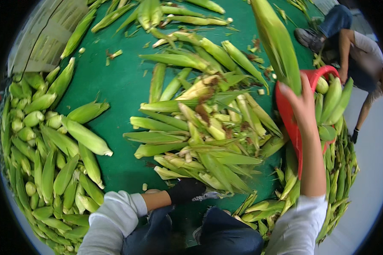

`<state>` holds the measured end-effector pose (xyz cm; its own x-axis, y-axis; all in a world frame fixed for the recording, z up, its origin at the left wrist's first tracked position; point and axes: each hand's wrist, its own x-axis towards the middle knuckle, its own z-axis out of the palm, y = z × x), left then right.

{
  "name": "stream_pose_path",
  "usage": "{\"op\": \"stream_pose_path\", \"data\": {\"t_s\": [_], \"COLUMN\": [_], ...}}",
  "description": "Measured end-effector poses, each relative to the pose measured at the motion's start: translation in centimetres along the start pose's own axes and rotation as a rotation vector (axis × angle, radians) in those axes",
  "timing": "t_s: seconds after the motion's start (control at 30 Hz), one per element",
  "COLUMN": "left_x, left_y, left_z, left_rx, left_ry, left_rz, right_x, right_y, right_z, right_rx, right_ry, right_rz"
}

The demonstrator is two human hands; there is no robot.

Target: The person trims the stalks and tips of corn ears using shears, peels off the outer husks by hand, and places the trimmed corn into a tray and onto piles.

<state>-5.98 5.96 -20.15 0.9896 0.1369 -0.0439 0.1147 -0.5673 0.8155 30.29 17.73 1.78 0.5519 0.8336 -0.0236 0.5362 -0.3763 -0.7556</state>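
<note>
My left hand [186,191], in a black glove, is closed around a silver metal hand tool [207,196], whose exact kind is unclear. It rests low over my knees, at the near edge of a heap of green husks and husked corn [219,163]. My right hand [304,106], bare and slightly blurred, grips the narrow lower end of a long ear of corn in its green husk [278,40]. The ear points up and away from me. Just beneath and beside that hand is a red plastic basket [288,123] holding several green ears.
A large pile of corn [47,178] fills the left side, and another pile [338,178] lies at the right. Pale plastic crates [42,40] stand at the far left. A co-worker [357,55] bends down at the far right. Husk scraps litter the green floor [115,80].
</note>
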Motion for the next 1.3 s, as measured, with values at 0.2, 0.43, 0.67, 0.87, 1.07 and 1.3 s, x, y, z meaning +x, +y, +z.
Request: {"op": "stream_pose_path", "data": {"t_s": [0.2, 0.43, 0.67, 0.87, 1.07, 1.3], "left_x": [7.3, 29.5, 37.9, 22.8, 6.4, -9.6], "left_y": [-3.9, -15.1, -15.6, -6.8, -2.8, 0.7], "left_z": [-10.0, -24.7, -39.4, -32.1, -29.2, -24.3], "left_rx": [0.004, 0.648, 0.81, 0.49, -0.079, 0.269], "left_ry": [-0.446, -0.086, -0.187, 0.109, 0.057, 0.148], "left_rz": [-0.225, -0.164, -0.164, 0.02, -0.379, -0.456], "right_x": [-20.1, -43.2, -48.7, -45.1, -41.8, -39.4], "right_y": [2.1, 3.3, 6.9, 10.6, 12.9, 11.9], "right_z": [-12.8, -14.4, -6.3, 0.7, 1.2, 1.6], "right_rx": [-0.17, 0.092, 0.078, 0.071, -0.103, -0.153], "right_ry": [-0.17, -0.108, -0.301, -0.621, -0.71, -0.43], "right_rz": [0.333, 0.981, 0.967, 0.641, 0.34, 0.269]}}
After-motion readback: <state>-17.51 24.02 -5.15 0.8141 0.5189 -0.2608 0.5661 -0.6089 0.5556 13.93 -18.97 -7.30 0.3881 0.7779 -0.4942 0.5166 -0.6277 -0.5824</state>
